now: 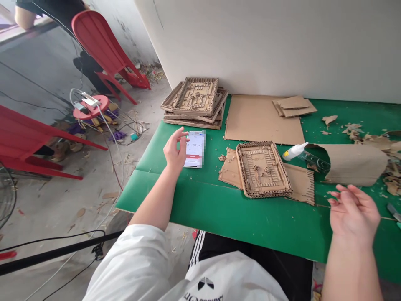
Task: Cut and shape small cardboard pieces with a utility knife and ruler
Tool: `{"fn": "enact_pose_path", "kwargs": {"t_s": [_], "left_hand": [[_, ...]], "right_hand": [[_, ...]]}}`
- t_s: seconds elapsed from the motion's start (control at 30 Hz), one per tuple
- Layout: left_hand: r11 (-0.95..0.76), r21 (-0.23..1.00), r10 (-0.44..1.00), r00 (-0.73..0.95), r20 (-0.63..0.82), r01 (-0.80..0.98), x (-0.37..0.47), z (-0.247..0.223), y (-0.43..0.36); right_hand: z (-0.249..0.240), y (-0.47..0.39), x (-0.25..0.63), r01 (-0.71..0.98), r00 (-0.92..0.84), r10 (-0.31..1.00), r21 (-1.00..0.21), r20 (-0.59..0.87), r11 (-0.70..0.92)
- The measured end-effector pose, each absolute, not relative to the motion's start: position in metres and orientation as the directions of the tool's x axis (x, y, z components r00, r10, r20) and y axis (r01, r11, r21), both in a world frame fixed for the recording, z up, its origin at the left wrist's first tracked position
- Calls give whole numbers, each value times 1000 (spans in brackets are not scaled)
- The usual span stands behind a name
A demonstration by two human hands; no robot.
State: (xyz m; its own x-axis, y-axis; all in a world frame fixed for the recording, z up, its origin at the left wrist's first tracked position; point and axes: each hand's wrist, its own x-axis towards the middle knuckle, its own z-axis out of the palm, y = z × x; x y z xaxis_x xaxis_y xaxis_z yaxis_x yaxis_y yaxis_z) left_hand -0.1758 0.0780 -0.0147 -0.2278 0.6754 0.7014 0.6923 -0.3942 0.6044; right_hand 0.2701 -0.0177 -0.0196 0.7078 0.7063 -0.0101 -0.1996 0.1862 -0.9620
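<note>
The panel [263, 170] lies face up on cardboard scraps [230, 170], on the green table [213, 221]. Its border runs round all four sides and relief pieces fill the inside, so it looks largely built; what remains, if anything, I cannot tell. Its long axis runs away from the person, far end leaning slightly left. Beyond it to the left sits a stack [198, 99] of similar panels, seemingly finished. Left of the panel, the left hand [176, 147] is at a phone [194, 157], fingers spread, contact unclear. Right of the panel, the right hand [354, 213] has fingers loosely curled, nothing visible in them. A bottle [293, 152] is by its right side.
</note>
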Motion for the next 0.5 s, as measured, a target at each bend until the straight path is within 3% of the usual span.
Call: {"fn": "enact_pose_path", "kwargs": {"t_s": [0.1, 0.2, 0.3, 0.5], "left_hand": [[-324, 793, 758, -360, 544, 515, -164, -9, 74], [-248, 946, 832, -455, 318, 208, -146, -6, 67], [-201, 979, 891, -423, 165, -42, -126, -5, 59], [-160, 972, 971, -204, 123, -174, -90, 0, 37]], "right_hand": [[-20, -18, 274, -203, 751, 660, -955, -11, 215], [-22, -17, 277, -270, 730, 681, -940, -60, 207], [-23, -18, 276, -282, 703, 709, -938, -60, 200], [-24, -20, 272, -251, 657, 753, -951, -32, 179]]}}
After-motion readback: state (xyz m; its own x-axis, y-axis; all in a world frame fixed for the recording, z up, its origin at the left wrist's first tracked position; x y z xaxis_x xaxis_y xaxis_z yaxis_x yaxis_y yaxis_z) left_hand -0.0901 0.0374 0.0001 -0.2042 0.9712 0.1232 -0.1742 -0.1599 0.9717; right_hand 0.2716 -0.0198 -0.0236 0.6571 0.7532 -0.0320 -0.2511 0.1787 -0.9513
